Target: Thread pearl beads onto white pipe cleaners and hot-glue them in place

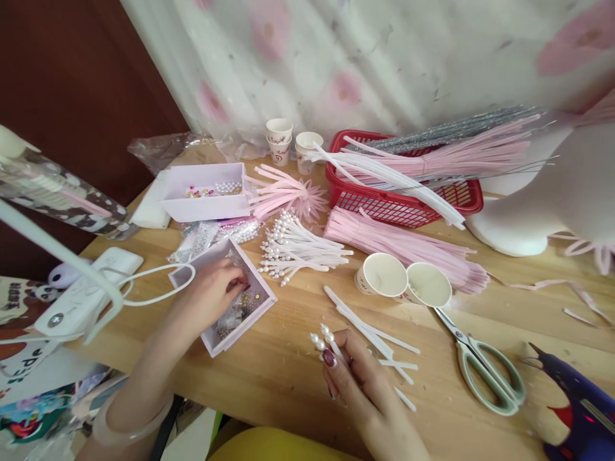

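My left hand (pixel 216 291) reaches into a pale lilac box (pixel 262 314) that holds small beads and clear bags. Its fingers are bent together, and whatever lies between the tips is hidden. Near the table's front, my right hand (pixel 360 384) pinches white pipe cleaner stems tipped with pearl beads (pixel 321 338). Several bare white pipe cleaners (pixel 368 330) lie crossed just beyond that hand. Farther back rests a pile of pearl-tipped white stems (pixel 307 246).
Two paper cups (pixel 382 275) stand before a pink pipe cleaner bundle (pixel 408 246). Scissors (pixel 480 365) and a glue gun (pixel 571 403) lie at right. Behind are a red basket (pixel 355 198) and a second lilac box (pixel 206 208). A power strip (pixel 91 288) with cables sits left.
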The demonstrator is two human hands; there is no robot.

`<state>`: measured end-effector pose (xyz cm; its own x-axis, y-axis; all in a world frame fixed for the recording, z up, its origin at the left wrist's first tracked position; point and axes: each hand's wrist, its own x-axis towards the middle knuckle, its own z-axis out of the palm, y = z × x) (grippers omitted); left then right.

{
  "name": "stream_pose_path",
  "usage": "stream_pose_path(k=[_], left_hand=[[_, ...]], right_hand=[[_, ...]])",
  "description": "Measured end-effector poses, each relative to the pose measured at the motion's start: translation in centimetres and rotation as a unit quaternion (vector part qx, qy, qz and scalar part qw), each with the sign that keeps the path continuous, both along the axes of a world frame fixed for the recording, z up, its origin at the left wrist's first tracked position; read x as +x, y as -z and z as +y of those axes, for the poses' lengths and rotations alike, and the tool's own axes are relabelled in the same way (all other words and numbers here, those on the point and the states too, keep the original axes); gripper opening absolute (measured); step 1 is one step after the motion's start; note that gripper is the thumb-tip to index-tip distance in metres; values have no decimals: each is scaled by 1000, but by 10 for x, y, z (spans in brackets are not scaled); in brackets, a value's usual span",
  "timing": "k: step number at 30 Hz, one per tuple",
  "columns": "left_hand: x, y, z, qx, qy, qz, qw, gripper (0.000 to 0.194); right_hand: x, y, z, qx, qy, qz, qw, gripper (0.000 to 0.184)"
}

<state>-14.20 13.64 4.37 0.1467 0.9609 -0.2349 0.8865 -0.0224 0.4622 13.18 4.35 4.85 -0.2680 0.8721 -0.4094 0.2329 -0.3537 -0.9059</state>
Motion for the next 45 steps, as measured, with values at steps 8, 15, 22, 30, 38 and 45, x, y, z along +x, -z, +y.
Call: stream_pose_path(k=[8, 15, 22, 30, 38, 45], left_hand=[[4, 3, -2, -10, 27, 26, 999, 20], [6, -11, -16, -12, -74, -2, 997, 16], [54, -42, -58, -45, -119, -378, 917, 47], [128, -2, -57, -318, -248, -746, 531, 41], [127, 0, -51, -346, -285, -756, 477, 31], [127, 1, -50, -358, -261, -769, 460, 26]], right_hand=[[2, 7, -1, 18, 47, 77, 996, 39], [6, 12, -1, 40, 101, 102, 989, 35], [6, 11, -1, 31, 127, 115, 985, 35], [7, -11, -1, 62, 173, 144, 972, 34], [3, -13, -6, 64, 181, 66, 979, 38], [4, -4, -1, 99, 157, 57, 981, 37]])
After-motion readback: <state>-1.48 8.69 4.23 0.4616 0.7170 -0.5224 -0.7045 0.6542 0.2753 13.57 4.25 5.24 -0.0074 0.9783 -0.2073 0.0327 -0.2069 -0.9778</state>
